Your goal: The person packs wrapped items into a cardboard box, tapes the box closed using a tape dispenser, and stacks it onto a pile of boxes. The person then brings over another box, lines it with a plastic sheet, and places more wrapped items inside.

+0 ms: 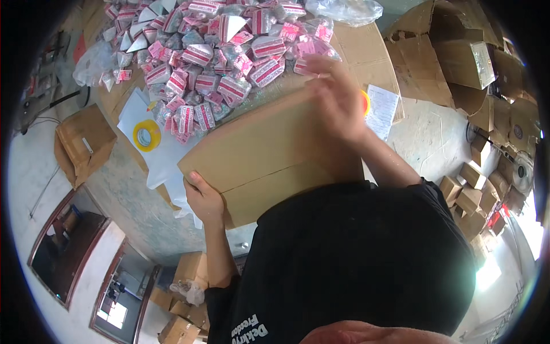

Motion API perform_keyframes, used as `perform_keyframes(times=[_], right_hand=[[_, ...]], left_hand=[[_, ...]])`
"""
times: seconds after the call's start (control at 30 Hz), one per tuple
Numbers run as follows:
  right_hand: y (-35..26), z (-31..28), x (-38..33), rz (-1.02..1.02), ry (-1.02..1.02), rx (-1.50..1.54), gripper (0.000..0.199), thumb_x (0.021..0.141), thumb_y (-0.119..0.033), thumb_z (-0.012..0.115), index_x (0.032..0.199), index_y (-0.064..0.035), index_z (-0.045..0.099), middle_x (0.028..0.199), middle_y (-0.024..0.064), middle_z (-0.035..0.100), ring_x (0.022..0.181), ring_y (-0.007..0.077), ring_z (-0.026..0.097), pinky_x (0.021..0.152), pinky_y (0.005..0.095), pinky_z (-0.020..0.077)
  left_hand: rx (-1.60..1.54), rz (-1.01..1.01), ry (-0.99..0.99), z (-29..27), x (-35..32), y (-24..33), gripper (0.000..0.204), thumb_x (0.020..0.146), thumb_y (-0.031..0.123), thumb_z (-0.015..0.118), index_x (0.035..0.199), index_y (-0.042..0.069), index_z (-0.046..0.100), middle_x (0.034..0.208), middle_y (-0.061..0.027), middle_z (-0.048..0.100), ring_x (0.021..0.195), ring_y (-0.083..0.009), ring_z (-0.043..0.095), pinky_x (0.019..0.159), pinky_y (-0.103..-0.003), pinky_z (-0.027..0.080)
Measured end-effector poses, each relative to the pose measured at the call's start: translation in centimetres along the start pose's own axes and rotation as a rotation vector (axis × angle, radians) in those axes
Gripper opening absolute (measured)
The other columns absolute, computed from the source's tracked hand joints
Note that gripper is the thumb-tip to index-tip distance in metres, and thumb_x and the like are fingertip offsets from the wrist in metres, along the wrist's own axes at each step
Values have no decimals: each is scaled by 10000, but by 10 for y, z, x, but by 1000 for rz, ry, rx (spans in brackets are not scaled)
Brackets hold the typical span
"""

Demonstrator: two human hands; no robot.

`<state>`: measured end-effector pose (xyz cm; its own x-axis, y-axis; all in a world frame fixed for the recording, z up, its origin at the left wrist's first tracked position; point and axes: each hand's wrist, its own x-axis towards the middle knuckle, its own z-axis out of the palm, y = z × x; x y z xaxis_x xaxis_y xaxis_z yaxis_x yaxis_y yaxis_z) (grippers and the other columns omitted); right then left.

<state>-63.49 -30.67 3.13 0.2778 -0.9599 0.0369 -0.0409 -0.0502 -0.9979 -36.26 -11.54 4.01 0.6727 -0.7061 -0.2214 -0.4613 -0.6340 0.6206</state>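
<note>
- A flat brown cardboard box [269,155] is held on the table [120,189] — long axis running lower-left to upper-right.
- Its near-left corner is gripped by the left hand [201,198], fingers curled.
- The right hand [338,100] rests on the far edge — blurred, fingers together.

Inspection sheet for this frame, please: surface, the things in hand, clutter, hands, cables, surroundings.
Surface: grey table, partly covered by flat cardboard and white sheets.
Things in hand: closed brown box, flaps meeting along a seam.
Clutter: pile of small pink-and-white packets; yellow tape roll; paper slip; clear bags.
Hands: left hand grips the box's near left edge; right hand is blurred over the far right corner, grip cannot be told.
Cables: thin wire on the floor at left.
Surroundings: small open box at left; stacked and torn cardboard boxes at right; more boxes on the floor below.
</note>
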Motion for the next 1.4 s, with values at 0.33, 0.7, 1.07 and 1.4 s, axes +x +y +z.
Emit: perform_keyframes(times=[0.33, 0.7, 1.07, 1.4], right_hand=[[154, -117, -75, 476, -275, -931, 479, 863, -402, 674, 1021, 48, 631, 1099, 249, 639, 1023, 390, 629, 857, 440, 503], [284, -108, -106, 657, 118, -937, 466, 911, -387, 520, 1115, 15, 637, 969, 169, 700, 887, 310, 690, 747, 444, 533], [9, -133, -19, 348, 382, 404, 601, 864, -493, 714, 1202, -10, 595, 1083, 109, 666, 971, 212, 664, 825, 364, 524], [-73, 33, -28, 337, -694, 987, 390, 867, -207, 696, 1153, 49, 627, 1086, 112, 706, 967, 184, 682, 891, 349, 537]], left_hand=[[208, -57, 81, 7, 5, -8, 564, 1042, 476, 328, 1135, -17, 585, 1084, -243, 654, 993, -419, 612, 861, -459, 464], [479, 486, 66, 4, 39, -78, 473, 1057, 300, 369, 1341, -52, 507, 1282, -249, 591, 1187, -376, 550, 1041, -379, 419], [152, -113, -48, -2, -55, 5, 614, 1042, 397, 352, 1252, -157, 513, 1206, -365, 578, 1075, -481, 584, 930, -470, 483], [353, 675, 99, 24, 4, -102, 315, 935, 201, 471, 1051, -31, 650, 1089, -248, 642, 962, -450, 602, 808, -508, 501]])
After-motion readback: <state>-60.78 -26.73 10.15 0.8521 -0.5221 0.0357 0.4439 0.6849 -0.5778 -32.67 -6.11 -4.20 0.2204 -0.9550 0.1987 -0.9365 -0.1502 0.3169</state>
